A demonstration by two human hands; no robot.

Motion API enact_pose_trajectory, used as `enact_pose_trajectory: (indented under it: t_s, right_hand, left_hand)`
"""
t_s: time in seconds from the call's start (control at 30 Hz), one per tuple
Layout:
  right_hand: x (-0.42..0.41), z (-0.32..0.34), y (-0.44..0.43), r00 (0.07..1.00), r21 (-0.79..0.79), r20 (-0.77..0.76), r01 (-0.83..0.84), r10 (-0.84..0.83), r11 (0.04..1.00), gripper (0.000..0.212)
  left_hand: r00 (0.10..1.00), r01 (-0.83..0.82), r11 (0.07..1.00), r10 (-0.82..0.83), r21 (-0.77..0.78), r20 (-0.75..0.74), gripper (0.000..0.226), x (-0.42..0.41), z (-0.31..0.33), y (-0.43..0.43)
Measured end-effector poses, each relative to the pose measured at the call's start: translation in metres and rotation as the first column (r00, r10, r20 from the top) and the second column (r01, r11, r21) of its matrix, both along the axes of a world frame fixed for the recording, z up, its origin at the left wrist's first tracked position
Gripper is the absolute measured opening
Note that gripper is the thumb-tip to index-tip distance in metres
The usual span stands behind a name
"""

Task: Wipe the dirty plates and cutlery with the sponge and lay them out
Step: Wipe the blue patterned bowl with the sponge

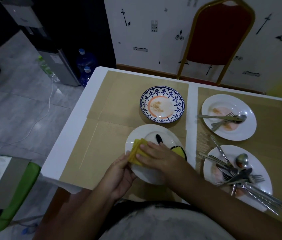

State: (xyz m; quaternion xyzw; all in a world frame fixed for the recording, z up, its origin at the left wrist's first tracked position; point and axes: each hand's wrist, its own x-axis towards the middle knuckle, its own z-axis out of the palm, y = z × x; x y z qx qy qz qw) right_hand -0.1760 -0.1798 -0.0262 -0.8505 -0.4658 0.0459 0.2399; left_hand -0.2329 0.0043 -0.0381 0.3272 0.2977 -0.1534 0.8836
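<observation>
Four plates [154,134], two hands [155,153], one yellow sponge [135,151].

A single wide-angle camera sits on the person's head and looks forward and steeply down across the table [71,129]. Both forearms enter from the bottom edge, and the person's lap fills the lower middle. The nearest plate [154,175] lies close below the lens, by the table's near edge. The far edge of the table runs across the middle of the view, with a chair [221,33] and a wall [147,32] behind it. The table's left edge slants through the picture, with floor [15,104] showing beyond it. Straight lines bend toward the borders.
</observation>
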Motion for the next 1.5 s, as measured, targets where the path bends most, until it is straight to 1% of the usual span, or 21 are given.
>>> enact_pose_trajectory:
  t_s: [0.03, 0.1, 0.13, 0.23, 0.37, 0.43, 0.5, 0.6, 0.7, 0.8, 0.9, 0.97, 1.0, 1.07, 1.1, 1.17, 1.23, 1.3, 1.33, 1.4, 1.5]
  right_hand:
    - [-0.001, -0.002, -0.005, 0.999, -0.004, 0.02, -0.032, 0.032, 0.999, 0.057]
    - [-0.004, -0.003, -0.015, 0.999, 0.005, -0.016, -0.041, 0.041, 0.999, 0.074]
    - [-0.005, -0.003, -0.019, 0.999, 0.018, -0.037, -0.03, 0.031, 0.999, 0.076]
    - [-0.001, -0.003, -0.026, 0.996, 0.047, -0.074, 0.046, -0.042, 0.998, 0.058]
    - [0.021, -0.001, -0.028, 0.949, 0.027, -0.116, 0.299, -0.294, 0.954, 0.05]
    - [0.03, 0.002, -0.025, 0.927, -0.023, -0.169, 0.337, -0.335, 0.941, 0.054]
    - [0.036, 0.008, -0.02, 0.903, -0.053, -0.258, 0.341, -0.343, 0.939, 0.059]
    - [0.035, 0.017, -0.01, 0.87, -0.043, -0.328, 0.375, -0.367, 0.926, 0.063]
    - [0.023, 0.019, -0.006, 0.845, -0.05, -0.361, 0.406, -0.395, 0.913, 0.068]
    - [0.007, 0.014, -0.005, 0.839, -0.128, -0.363, 0.386, -0.405, 0.914, 0.073]
    - [-0.006, 0.003, -0.003, 0.837, -0.226, -0.384, 0.325, -0.39, 0.918, 0.079]
    - [-0.008, -0.002, 0.001, 0.826, -0.241, -0.407, 0.315, -0.39, 0.918, 0.079]
    - [-0.007, -0.002, 0.004, 0.809, -0.229, -0.427, 0.337, -0.405, 0.914, 0.078]
    - [0.0, 0.001, 0.011, 0.761, -0.194, -0.467, 0.408, -0.45, 0.892, 0.076]
    - [0.004, 0.003, 0.013, 0.744, -0.184, -0.474, 0.439, -0.471, 0.879, 0.076]
    - [0.013, 0.005, 0.019, 0.727, -0.188, -0.463, 0.478, -0.507, 0.858, 0.074]
    - [0.02, 0.005, 0.025, 0.714, -0.203, -0.443, 0.509, -0.543, 0.836, 0.072]
    - [0.026, 0.005, 0.032, 0.71, -0.205, -0.419, 0.533, -0.566, 0.821, 0.07]
    - [0.029, 0.005, 0.035, 0.71, -0.208, -0.411, 0.538, -0.572, 0.817, 0.069]
    - [0.033, 0.004, 0.041, 0.712, -0.247, -0.393, 0.528, -0.582, 0.813, 0.07]
    - [0.034, -0.004, 0.048, 0.74, -0.313, -0.339, 0.493, -0.581, 0.812, 0.071]
  left_hand:
    - [0.999, -0.041, 0.998, 0.041, -0.045, -0.018, 0.042, 0.0, 0.0, 0.003]
    - [0.996, -0.088, 0.993, 0.085, -0.083, -0.034, 0.04, -0.001, -0.003, 0.012]
    - [0.995, -0.099, 0.992, 0.096, -0.083, -0.041, 0.039, -0.001, -0.003, 0.017]
    - [0.993, -0.104, 0.991, 0.099, -0.081, -0.065, 0.036, -0.003, -0.003, 0.022]
    - [0.993, -0.076, 0.994, 0.069, -0.076, -0.096, 0.03, -0.011, -0.003, 0.021]
    - [0.992, -0.064, 0.996, 0.056, -0.065, -0.109, 0.03, -0.015, -0.005, 0.02]
    - [0.992, -0.062, 0.996, 0.056, -0.059, -0.111, 0.03, -0.015, -0.006, 0.021]
    - [0.993, -0.083, 0.995, 0.078, -0.056, -0.092, 0.034, -0.012, -0.006, 0.027]
    - [0.992, -0.098, 0.995, 0.095, -0.031, -0.083, 0.038, -0.009, -0.009, 0.036]
    - [0.987, -0.14, 0.99, 0.138, -0.024, -0.086, 0.036, -0.012, -0.011, 0.039]
    - [0.986, -0.162, 0.986, 0.164, 0.048, -0.042, 0.033, -0.013, -0.008, 0.046]
    - [0.991, -0.132, 0.977, 0.132, 0.166, 0.012, 0.033, -0.01, -0.001, 0.057]
    - [0.995, -0.104, 0.96, 0.099, 0.259, 0.033, 0.032, -0.008, 0.005, 0.064]
    - [0.998, -0.026, 0.873, -0.008, 0.488, 0.067, 0.028, -0.003, 0.018, 0.076]
    - [0.993, 0.013, 0.794, -0.079, 0.607, 0.082, 0.025, -0.001, 0.027, 0.082]
    - [0.969, 0.05, 0.579, -0.226, 0.814, 0.102, 0.02, 0.004, 0.04, 0.092]
    - [0.921, 0.042, 0.301, -0.381, 0.953, 0.08, 0.018, 0.008, 0.047, 0.102]
    - [0.853, -0.023, 0.015, -0.521, 1.0, 0.028, 0.02, 0.011, 0.047, 0.11]
    - [0.827, -0.069, -0.085, -0.562, 0.994, 0.009, 0.022, 0.012, 0.047, 0.112]
    - [0.804, -0.127, -0.208, -0.594, 0.97, -0.021, 0.026, 0.013, 0.044, 0.114]
    - [0.787, -0.194, -0.416, -0.607, 0.888, -0.112, 0.025, 0.007, 0.027, 0.119]
